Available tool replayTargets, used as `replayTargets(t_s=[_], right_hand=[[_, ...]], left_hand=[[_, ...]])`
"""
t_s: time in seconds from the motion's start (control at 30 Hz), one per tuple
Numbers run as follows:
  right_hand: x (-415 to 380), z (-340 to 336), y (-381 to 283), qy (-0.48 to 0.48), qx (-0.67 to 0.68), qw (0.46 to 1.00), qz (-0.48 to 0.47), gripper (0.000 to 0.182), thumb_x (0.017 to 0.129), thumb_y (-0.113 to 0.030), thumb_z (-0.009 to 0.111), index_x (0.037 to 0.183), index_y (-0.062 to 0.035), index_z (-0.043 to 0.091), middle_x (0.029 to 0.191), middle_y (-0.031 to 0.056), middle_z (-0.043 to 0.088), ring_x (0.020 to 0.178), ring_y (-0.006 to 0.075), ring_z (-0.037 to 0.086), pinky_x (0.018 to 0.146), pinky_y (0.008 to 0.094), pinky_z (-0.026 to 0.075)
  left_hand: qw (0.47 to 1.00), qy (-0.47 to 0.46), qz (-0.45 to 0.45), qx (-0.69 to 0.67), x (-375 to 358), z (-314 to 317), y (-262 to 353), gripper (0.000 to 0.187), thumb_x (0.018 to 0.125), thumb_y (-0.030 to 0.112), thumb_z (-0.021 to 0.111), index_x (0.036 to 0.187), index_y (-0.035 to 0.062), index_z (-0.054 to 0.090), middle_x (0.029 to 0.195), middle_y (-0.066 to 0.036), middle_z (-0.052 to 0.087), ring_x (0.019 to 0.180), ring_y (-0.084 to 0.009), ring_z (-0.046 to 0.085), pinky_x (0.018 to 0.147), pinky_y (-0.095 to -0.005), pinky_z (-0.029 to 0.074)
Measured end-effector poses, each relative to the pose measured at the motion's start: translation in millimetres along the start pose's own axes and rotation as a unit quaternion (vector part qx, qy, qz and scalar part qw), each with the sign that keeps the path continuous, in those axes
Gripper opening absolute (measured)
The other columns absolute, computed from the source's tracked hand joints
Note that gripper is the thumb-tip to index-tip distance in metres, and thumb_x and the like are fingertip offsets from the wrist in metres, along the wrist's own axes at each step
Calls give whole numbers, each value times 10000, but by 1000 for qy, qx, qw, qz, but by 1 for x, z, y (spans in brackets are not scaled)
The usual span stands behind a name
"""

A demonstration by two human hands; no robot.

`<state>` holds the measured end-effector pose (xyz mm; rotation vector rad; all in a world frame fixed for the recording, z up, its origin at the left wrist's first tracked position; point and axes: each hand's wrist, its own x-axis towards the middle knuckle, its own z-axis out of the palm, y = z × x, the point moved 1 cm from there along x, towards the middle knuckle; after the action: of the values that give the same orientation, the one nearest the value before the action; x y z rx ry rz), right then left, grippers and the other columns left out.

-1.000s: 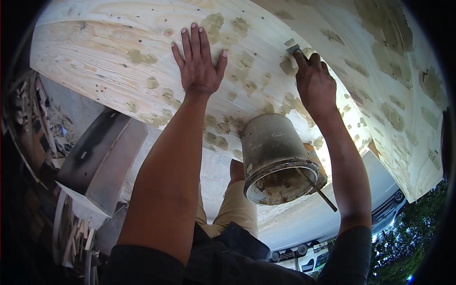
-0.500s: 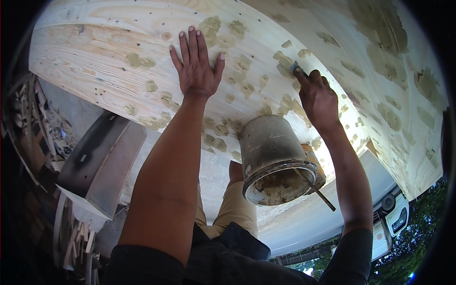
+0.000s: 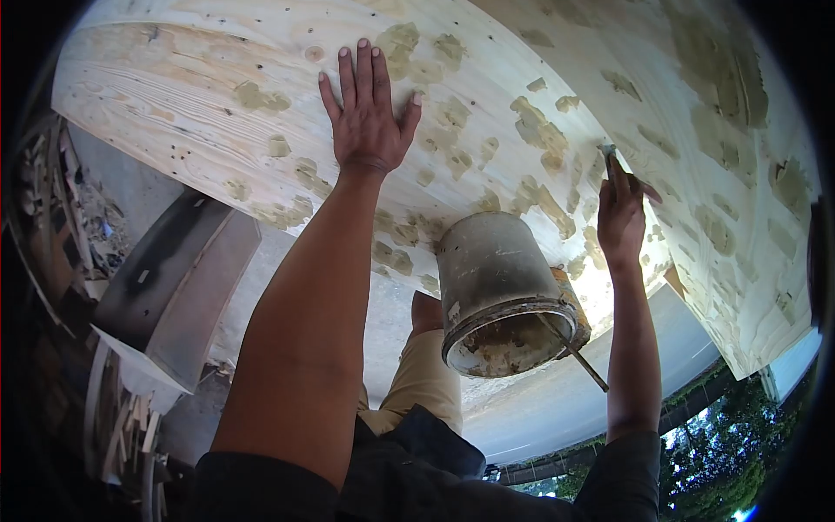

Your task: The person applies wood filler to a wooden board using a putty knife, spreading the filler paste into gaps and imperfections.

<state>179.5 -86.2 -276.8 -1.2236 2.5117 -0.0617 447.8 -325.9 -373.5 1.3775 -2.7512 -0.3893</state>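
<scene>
My left hand (image 3: pixel 370 122) lies flat with fingers spread on a pale wooden panel (image 3: pixel 183 83). Olive-brown filler patches (image 3: pixel 402 48) dot the wood around it. Toward the panel's right edge, my right hand (image 3: pixel 623 209) grips a small putty knife (image 3: pixel 608 151), its index finger stretched along the tool. The blade's tip meets the wood near the seam with a second panel (image 3: pixel 635 87); the handle is mostly hidden by the fingers. Between my arms a stained bucket (image 3: pixel 491 261) lies with its mouth toward me, a thin stick (image 3: pixel 584 364) poking out.
Another rusty container (image 3: pixel 570 291) sits behind the bucket. On the left stand a dark curved piece (image 3: pixel 161 261) and a heap of wood scraps (image 3: pixel 130 444). My legs (image 3: pixel 426 374) are below the panel, with trees (image 3: pixel 731 444) at lower right.
My right hand has moved right with the putty knife, from a filler patch to near the panel seam, and its wrist has turned. My left hand stays flat on the panel.
</scene>
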Motion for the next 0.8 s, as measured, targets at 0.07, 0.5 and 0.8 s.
replayTargets(t_s=[0.07,0.5,0.8], right_hand=[[6,9,11,18,9,999,39,364,948,-126,598,1310,-90,603,994,221,677,922,393,667,797,506,540],[5,11,9,21,-25,999,3,389,943,-164,619,1332,-171,623,1006,146,708,928,321,688,816,435,549],[3,10,16,49,-108,993,7,431,924,-116,593,1338,-234,617,1013,165,718,941,353,690,837,469,541]], left_hand=[[1000,1,2,0,1,2,1,787,1004,529,362,1565,2,196,1663,-128,132,1539,-324,70,1216,-554,-8],[999,33,13,-9,-1,6,0,789,1002,549,350,1564,12,214,1663,-120,139,1538,-326,81,1212,-558,0],[999,31,9,-8,-1,8,0,788,1004,547,350,1562,8,214,1660,-129,151,1535,-335,89,1213,-550,0]])
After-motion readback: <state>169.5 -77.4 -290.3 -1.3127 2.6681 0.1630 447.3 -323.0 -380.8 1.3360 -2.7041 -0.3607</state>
